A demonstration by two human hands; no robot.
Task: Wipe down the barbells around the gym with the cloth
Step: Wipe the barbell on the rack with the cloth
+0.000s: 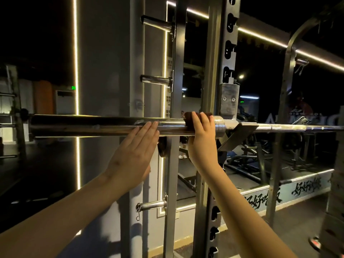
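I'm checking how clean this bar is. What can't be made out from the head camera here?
Head view:
cloth: mostly under the right hand; its size and how far it wraps are hidden.
barbell: its right end is cut off by the frame's edge; its back faces away.
Smears on it: lost in glare and dim light.
left hand: palm faces away, so contact beyond the fingers is unseen.

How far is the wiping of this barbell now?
Done: nothing certain; the sleeve shows pale smudges. In hand: the right hand grips the cloth around the sleeve beside the collar; the left hand touches the sleeve. Left: the sleeve's outer length and the shaft.
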